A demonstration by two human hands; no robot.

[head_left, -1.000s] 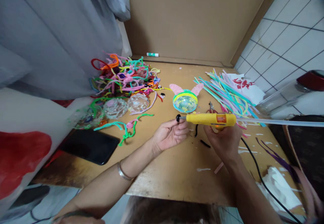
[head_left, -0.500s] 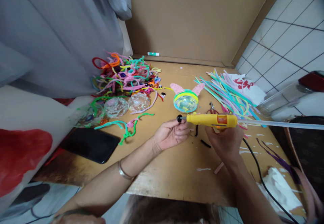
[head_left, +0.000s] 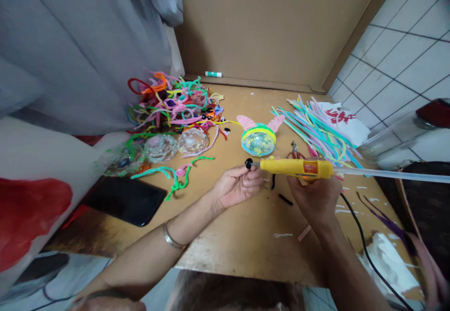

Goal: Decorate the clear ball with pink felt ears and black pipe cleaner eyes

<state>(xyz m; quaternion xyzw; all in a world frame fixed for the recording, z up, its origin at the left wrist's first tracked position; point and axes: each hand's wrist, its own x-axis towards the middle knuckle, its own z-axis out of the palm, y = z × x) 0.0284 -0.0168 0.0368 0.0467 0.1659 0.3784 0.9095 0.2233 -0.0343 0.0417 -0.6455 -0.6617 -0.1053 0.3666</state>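
A small round black piece (head_left: 249, 163) is pinched between the thumb and finger of my left hand (head_left: 239, 186). My right hand (head_left: 316, 198) is wrapped round a yellow glue gun (head_left: 297, 167), whose metal nozzle points left and meets or nearly meets the black piece. A long clear glue stick (head_left: 390, 174) sticks out of the gun's back. Just beyond my hands lies a clear dome (head_left: 259, 141) with green and yellow bands and two pink ears. Short black pieces (head_left: 285, 199) lie on the table between my hands.
Tangled coloured pipe cleaners (head_left: 176, 102) and clear domes (head_left: 193, 142) are at the left, near a black phone (head_left: 126, 201). Straight pipe cleaners (head_left: 316, 128) and pliers (head_left: 294, 149) lie at the right. The gun's black cord (head_left: 362, 240) runs to the lower right.
The glue gun and my right hand have shifted very slightly to the right. My left hand holds the black piece in nearly the same place.
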